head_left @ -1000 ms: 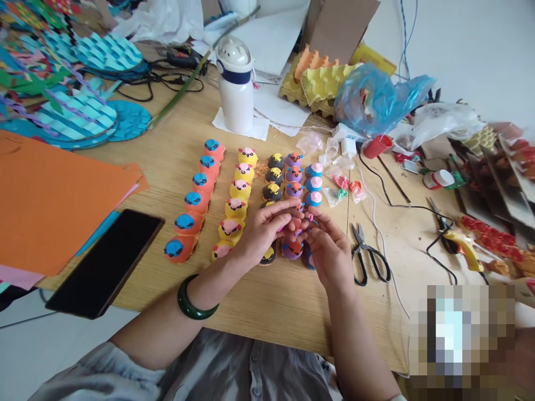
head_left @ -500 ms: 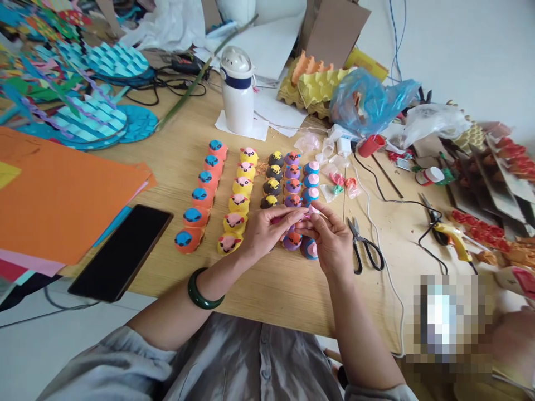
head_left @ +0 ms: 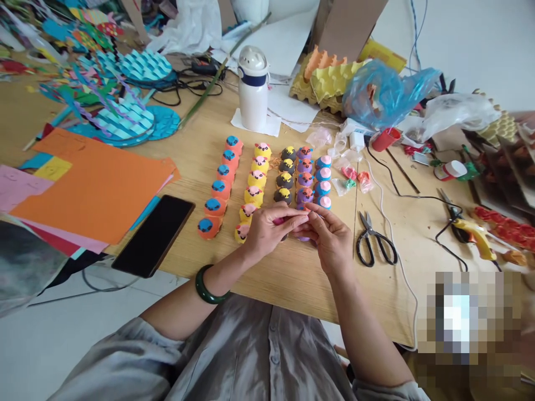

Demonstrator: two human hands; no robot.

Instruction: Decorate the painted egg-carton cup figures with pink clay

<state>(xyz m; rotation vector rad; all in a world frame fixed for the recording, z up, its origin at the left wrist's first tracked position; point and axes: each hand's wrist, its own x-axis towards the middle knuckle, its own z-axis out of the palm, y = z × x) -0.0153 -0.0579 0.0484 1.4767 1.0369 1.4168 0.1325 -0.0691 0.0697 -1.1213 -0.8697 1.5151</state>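
My left hand (head_left: 267, 231), with a dark green bangle (head_left: 209, 285) on its wrist, is closed in a pinch. Its fingertips meet those of my right hand (head_left: 334, 239), also closed. A bit of pink clay (head_left: 278, 221) shows in the left palm; what lies between the fingertips is mostly hidden. Just beyond and below the hands stand rows of painted egg-carton cups topped with clay: an orange row (head_left: 222, 189), a yellow row (head_left: 253, 195), a black row (head_left: 285, 181), a purple row (head_left: 305, 181) and a blue row (head_left: 323, 175). The hands cover the near ends of some rows.
Scissors (head_left: 374, 240) lie right of my hands, beside a white cable (head_left: 401, 250). A phone (head_left: 154, 236) and orange paper (head_left: 96, 189) are at left. Behind stand a white bottle (head_left: 253, 100) and a blue plastic bag (head_left: 384, 94). A yellow glue gun (head_left: 476, 236) lies far right.
The view has shifted, so the table things appear further right. My hands stay together; the pink clay lump that showed at the right fingertips is now mostly hidden.
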